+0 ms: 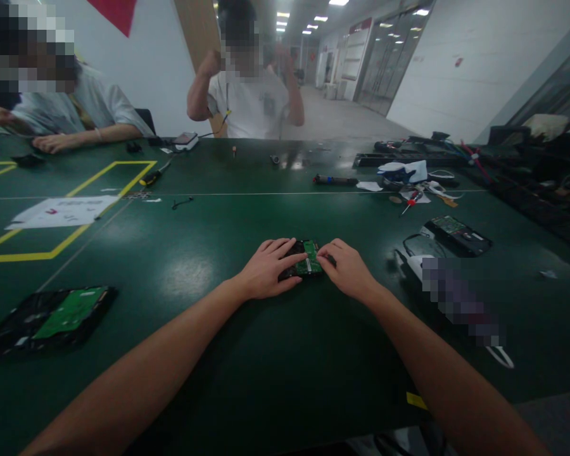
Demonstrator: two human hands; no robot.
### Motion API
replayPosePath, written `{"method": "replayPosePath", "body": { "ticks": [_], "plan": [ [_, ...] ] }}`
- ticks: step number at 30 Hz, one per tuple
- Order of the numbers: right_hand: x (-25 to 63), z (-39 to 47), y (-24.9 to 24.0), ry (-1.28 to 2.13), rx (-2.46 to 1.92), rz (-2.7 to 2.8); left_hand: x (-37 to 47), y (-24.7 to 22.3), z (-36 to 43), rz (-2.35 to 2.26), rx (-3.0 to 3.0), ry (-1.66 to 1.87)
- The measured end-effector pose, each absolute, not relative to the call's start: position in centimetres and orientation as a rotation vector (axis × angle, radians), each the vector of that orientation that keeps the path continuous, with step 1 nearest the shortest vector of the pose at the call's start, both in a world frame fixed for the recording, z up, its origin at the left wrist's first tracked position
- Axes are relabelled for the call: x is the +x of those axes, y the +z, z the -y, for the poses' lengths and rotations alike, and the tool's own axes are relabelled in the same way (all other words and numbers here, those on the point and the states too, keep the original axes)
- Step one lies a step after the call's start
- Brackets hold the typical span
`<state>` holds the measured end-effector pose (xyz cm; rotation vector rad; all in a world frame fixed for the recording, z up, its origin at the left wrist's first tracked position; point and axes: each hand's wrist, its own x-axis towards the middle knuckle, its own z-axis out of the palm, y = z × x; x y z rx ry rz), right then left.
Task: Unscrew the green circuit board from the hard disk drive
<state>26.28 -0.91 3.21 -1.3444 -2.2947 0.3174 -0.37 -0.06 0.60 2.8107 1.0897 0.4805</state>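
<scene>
A hard drive (pixel 310 248) with a green circuit board facing up lies on the dark green table in front of me. My left hand (pixel 269 269) holds it from the left, thumb along the near edge, index finger stretched across the top, other fingers at the far side. Part of the drive is hidden under that hand. At the drive's right edge, my right hand (pixel 344 266) has thumb and index finger pinched together over the board. Whatever may be between those fingertips is too small to make out.
Another hard drive (pixel 71 313) lies at left, a third (pixel 458 234) at right beyond a pouch-like item (pixel 456 291), partly blurred. Screwdrivers (pixel 412 201) (pixel 156 174), papers (pixel 64 212) and a black bar (pixel 335 180) lie farther off. Two people sit across the table.
</scene>
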Motion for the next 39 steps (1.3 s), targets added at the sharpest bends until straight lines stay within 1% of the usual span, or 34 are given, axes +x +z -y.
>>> {"method": "replayPosePath", "body": {
  "ticks": [39],
  "plan": [
    [25.89, 0.89, 2.75, 0.33, -1.342, 2.294, -0.19, 0.77, 0.16, -1.075, 2.811, 0.502]
  ]
}}
